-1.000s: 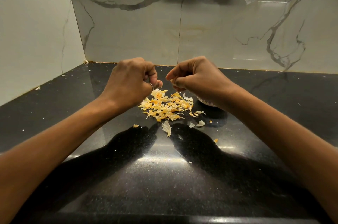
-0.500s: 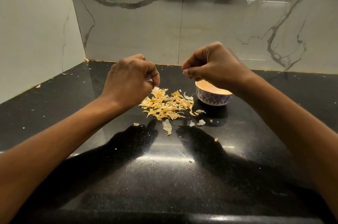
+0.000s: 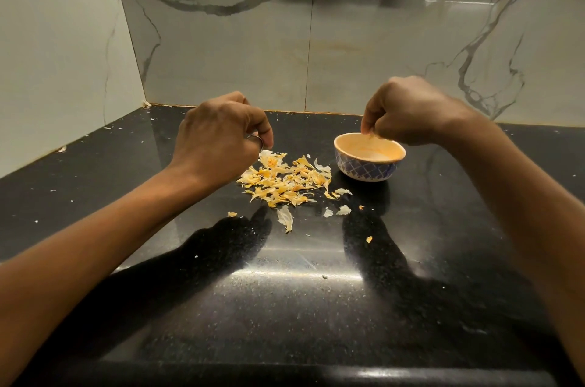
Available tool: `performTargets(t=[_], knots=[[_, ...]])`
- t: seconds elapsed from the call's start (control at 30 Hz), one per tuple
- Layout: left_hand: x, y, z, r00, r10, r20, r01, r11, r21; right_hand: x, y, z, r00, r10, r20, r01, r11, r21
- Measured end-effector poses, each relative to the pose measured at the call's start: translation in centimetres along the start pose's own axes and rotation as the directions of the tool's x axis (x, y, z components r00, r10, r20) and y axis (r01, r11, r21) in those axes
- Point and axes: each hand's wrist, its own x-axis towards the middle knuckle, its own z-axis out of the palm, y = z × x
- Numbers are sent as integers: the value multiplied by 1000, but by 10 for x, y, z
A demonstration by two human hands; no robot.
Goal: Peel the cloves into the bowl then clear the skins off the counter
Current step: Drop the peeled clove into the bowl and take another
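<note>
Pinching scrap [image 3: 372,134] at bowl [image 3: 367,170] rim, right grip [image 3: 408,111]; left grip [image 3: 218,136] curled, hold unclear.

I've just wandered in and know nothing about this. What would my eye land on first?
Probably the heap of yellow-white skins scattered on the glossy black counter, just beside the left hand, whose fingers are curled. Next comes the small blue-patterned bowl to the right of the heap, with the right hand pinching a pale bit over its rim.
</note>
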Motion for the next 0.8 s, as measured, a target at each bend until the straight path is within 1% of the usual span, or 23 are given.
performTargets(t=[0.1,0.2,0.37,0.47,0.53,0.57,0.8], knots=[[1,-1,1,1000,0,-8,0,1000,-6,-1,-1,3,998,10,57,-8,1000,-22],[1,-2,1,1000,-3,-5,3,1000,-7,0,-1,4,997,1,71,1,1000,-28],[2,-5,2,1000,-9,-2,9,1000,-19,1,2,-2,994,-61,87,55,997,63],[2,-4,2,1000,-16,-13,15,999,-37,0,0,-4,972,-74,222,59,996,72],[2,-3,2,999,-29,-26,28,999,-41,-2,-2,-1,950,-59,307,59,998,7],[2,-3,3,999,-27,-26,26,999,-39,-1,-2,2,944,-49,327,61,998,-26],[1,-4,1,999,-15,32,17,999,-43,-3,-4,3,951,-26,308,52,996,-75]])
